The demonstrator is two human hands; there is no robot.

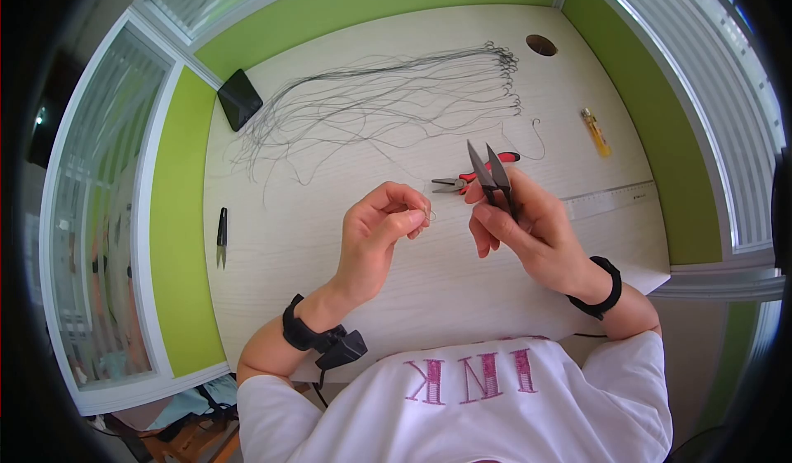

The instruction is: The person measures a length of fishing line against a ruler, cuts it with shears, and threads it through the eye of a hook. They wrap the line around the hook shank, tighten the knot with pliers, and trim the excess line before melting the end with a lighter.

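The right hand (528, 224) grips black thread snips (493, 178), blades parted and pointing up. The left hand (381, 228) pinches a thin wire loop (427, 214) just beside them, mid-table. Pliers (462, 183) lie close behind; the near table edge (462, 331) has bare room.

Black snips (492, 178); red-handled pliers (470, 181); grey lines (379, 100) at twelve o'clock; yellow lighter (595, 131) at two; pale wood-grain desk (330, 240); green walls (186, 216); black wristbands (606, 290).
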